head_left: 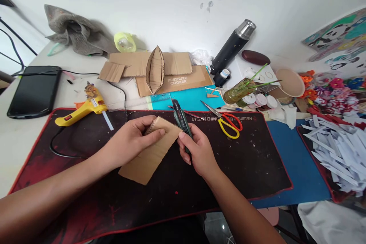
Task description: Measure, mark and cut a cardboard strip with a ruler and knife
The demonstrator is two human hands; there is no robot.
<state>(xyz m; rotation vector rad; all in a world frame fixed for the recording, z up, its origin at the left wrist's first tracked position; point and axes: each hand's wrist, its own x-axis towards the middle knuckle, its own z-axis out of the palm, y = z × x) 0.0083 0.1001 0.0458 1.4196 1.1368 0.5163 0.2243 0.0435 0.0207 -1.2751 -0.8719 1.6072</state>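
Note:
My left hand point(130, 141) pinches the upper end of a brown cardboard strip point(148, 156) that lies slanted on the black desk mat point(228, 167). My right hand point(198, 150) is closed around a dark green utility knife point(180, 116), whose tip points away from me, right beside the strip's upper right edge. Both hands meet at the middle of the mat.
A yellow glue gun point(81, 110) lies at the mat's left, red-and-yellow scissors point(228, 122) at its right. Behind stand a cardboard boat point(154, 69) on flat cardboard sheets, a black flask point(233, 45), a jar of brushes point(240, 91), a black tablet point(36, 89) and white paper strips point(337, 148).

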